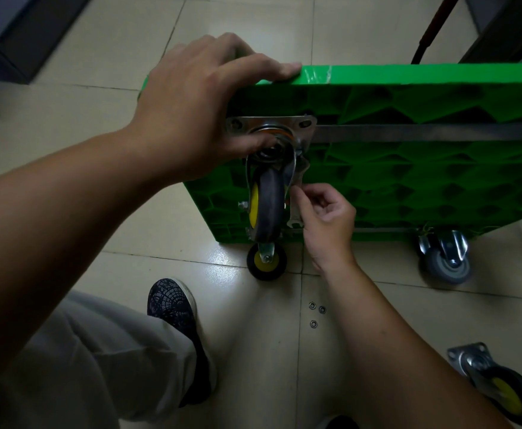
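Note:
A green plastic cart platform (423, 168) stands on its edge on the tiled floor, ribbed underside facing me. A black caster with a yellow hub (269, 209) hangs from a metal mounting plate (272, 123) at the upper left corner. My left hand (198, 119) grips that corner, fingers over the top edge and thumb by the caster's swivel. My right hand (324, 218) pinches a small metal wrench (297, 193) beside the caster fork.
Three small washers (315, 312) lie on the floor near me. A loose yellow-hub caster (498, 385) lies at the lower right. A grey caster (448, 258) and a yellow-hub caster (266, 261) touch the floor. My shoe (173, 311) is at lower centre.

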`<state>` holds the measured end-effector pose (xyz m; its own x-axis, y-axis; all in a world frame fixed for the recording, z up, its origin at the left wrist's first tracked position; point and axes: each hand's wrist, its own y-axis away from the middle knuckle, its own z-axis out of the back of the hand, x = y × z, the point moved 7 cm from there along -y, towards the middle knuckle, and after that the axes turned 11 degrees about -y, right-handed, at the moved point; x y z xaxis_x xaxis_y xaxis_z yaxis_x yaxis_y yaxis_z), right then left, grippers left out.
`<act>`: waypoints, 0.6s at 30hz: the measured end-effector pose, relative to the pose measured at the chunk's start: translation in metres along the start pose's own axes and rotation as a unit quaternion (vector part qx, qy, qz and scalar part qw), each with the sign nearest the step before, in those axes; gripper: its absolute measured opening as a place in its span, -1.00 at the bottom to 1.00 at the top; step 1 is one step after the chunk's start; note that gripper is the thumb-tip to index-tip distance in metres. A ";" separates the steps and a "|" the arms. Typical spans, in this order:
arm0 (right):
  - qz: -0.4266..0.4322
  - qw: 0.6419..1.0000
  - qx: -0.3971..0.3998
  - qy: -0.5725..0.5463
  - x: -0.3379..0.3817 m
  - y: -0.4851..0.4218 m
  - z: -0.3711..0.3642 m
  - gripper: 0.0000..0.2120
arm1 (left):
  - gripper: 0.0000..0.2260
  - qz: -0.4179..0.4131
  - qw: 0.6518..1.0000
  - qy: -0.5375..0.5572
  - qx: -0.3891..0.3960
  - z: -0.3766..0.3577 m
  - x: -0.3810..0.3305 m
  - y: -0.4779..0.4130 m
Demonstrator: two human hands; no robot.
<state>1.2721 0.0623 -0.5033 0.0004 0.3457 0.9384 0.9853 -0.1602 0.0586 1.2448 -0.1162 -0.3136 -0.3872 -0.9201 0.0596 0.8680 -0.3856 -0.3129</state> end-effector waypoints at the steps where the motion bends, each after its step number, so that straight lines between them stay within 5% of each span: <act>1: -0.004 1.000 -0.006 -0.006 -0.001 0.000 -0.001 -0.90 | -0.40 0.000 1.000 0.000 -0.001 0.000 0.000 0.000; 6: -0.049 0.987 -0.099 -0.118 -0.015 0.011 -0.013 -0.93 | -0.40 0.003 1.000 0.001 -0.004 0.001 -0.001 0.000; 10: -0.067 0.985 -0.095 -0.127 -0.016 0.014 -0.014 -0.96 | -0.40 0.005 1.000 0.003 -0.002 0.001 0.000 0.000; 14: 0.005 0.995 -0.028 0.098 0.035 -0.005 0.010 -0.94 | -0.39 0.005 1.000 0.007 -0.001 0.002 0.000 -0.001; 18: 0.055 0.918 0.040 0.390 0.103 -0.030 0.006 -0.90 | -0.39 0.001 1.000 0.012 -0.001 0.002 0.000 -0.002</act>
<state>1.2441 0.1083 -0.4102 0.0087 -0.4405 0.8977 0.9961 -0.0751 -0.0466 1.2438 -0.1155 -0.3115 -0.3935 -0.9186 0.0359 0.8677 -0.3840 -0.3157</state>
